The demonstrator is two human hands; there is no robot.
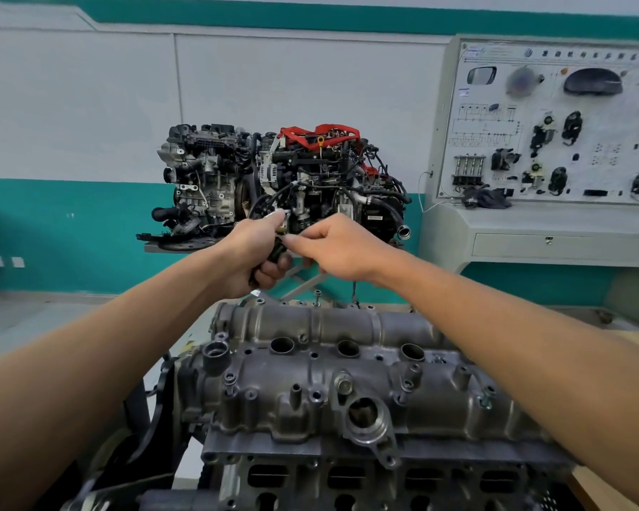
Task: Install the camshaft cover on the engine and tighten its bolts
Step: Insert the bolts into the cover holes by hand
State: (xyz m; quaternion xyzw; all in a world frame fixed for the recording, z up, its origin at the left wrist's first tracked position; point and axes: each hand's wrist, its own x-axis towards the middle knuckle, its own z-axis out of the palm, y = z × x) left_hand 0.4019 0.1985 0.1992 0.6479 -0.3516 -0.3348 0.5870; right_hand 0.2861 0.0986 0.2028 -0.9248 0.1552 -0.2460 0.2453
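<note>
A: Where is the camshaft cover (310,392) sitting?

B: It is lying on the engine (347,477), nearest us. A lone bolt (317,296) is standing at its far edge.

A: And the hands, beyond?

B: The left hand (251,252) is keeping a tight grip on what I am taking for bolts (280,215), and the right hand (340,248) is pinching one out. No tray is showing. I am advising starting each by fingers, crosswise.

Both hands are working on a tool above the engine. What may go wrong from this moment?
1. The left hand grips a tool and the right hand pinches its head, above the camshaft cover. A loose piece may fall into an open round hole.
2. One bolt at the far edge stands proud, probably loose.
</note>
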